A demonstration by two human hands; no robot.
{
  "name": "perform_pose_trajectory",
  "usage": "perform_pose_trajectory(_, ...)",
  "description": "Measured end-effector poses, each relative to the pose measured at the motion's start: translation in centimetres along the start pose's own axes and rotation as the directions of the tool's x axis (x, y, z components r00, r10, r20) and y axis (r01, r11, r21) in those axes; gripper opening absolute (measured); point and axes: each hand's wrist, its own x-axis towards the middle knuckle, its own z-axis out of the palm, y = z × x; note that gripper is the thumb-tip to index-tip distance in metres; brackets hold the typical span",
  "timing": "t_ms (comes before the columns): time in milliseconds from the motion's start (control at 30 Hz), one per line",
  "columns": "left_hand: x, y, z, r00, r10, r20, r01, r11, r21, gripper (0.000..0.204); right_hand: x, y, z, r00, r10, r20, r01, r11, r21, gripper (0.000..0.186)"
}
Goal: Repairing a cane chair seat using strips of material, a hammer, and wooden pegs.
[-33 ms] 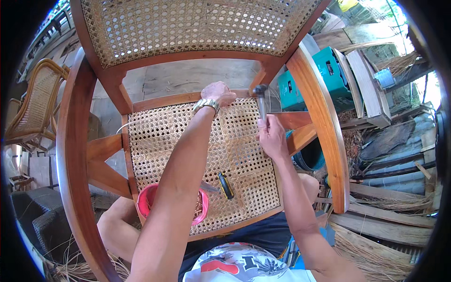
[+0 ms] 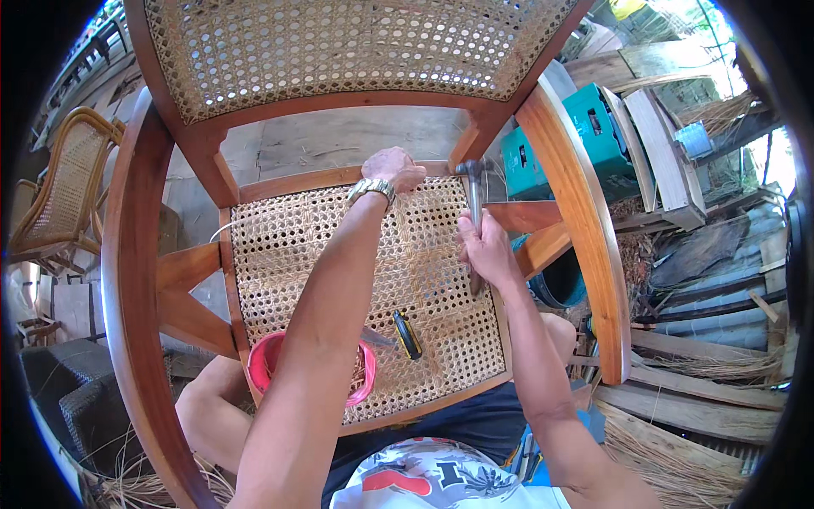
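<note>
My right hand is wrapped round the handle of a hammer, whose metal head is up by the right rear corner of the chair seat. My left hand, a metal watch on its wrist, is closed at the seat's rear rail; whatever its fingers pinch is hidden. Woven cane spans the wooden seat frame. On the cane lie a tool with a black and yellow handle and a pink bowl of small brown pieces, partly covered by my left forearm.
Wooden armrests flank the seat, and a caned backrest rises beyond it. Green crates and a dark bucket are at the right. Another caned chair stands left. Loose cane strands lie at lower right.
The hammer has tilted in my right hand; its head has dropped slightly toward the seat rail, and more of the handle shows below my hand. My left hand has stayed in place.
</note>
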Motion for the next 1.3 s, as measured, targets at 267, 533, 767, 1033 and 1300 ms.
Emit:
perform_pose_trajectory(267,-0.5,0.0,0.1,1.0,0.024,-0.017,-0.024,1.0,0.003,0.032,1.7,1.2,0.4,0.988,-0.074,-0.136,0.07,0.997,-0.03,0.04)
perform_pose_trajectory(533,-0.6,0.4,0.1,1.0,0.024,0.008,-0.024,0.999,-0.021,0.029,5.3,4.7,1.3,0.748,-0.635,-0.195,0.531,0.748,-0.399,0.045)
perform_pose_trajectory(767,-0.7,0.2,0.2,1.0,0.024,-0.018,-0.024,1.0,-0.001,0.029,5.3,4.3,1.5,0.779,-0.597,-0.192,0.489,0.77,-0.41,0.041)
perform_pose_trajectory(1033,-0.7,0.5,0.5,0.997,0.056,-0.045,-0.057,0.998,-0.014,0.034,6.2,5.2,1.8,0.813,-0.557,-0.169,0.44,0.778,-0.448,0.034)
perform_pose_trajectory(1300,-0.4,0.0,0.3,1.0,0.008,-0.012,-0.008,1.0,-0.009,0.045,4.2,2.6,1.2,0.753,-0.6,-0.271,0.509,0.791,-0.339,0.032)
